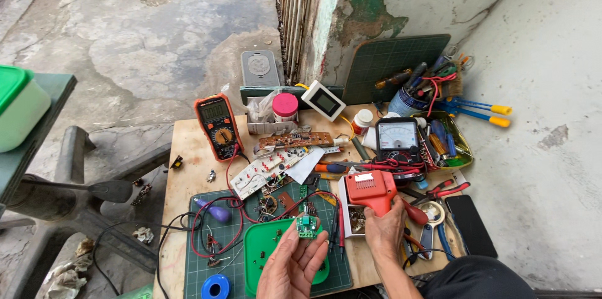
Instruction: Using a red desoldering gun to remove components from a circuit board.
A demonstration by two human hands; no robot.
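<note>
Two hands are working over a crowded wooden surface [188,148]: the left hand [291,267] is lying palm up with its fingers curled loosely, pinching a small green circuit board [306,225] at the fingertips, just above a green plastic tray [263,245] that is sitting on a dark green cutting mat [207,261]. The right hand [384,230] is closing around the grip of an orange soldering gun [371,187], which is pointing away from the person, beside the mat. Red and black wires [213,224] are looping across the mat near a purple-handled tool [213,211], and a blue roll of tape [216,286] is resting at the near edge. Further back an orange multimeter [217,126] is standing tilted, and a long white circuit board [266,170] is lying between it and a black dial meter [396,137]. A pink-lidded jar [285,107] and a small white display unit [323,100] are sitting near the back edge. To the right, a cup of screwdrivers [417,89] is standing by a second cutting mat [392,60] that is leaning on the wall, and a black phone [470,224] is lying flat beside pliers [439,193]
</note>
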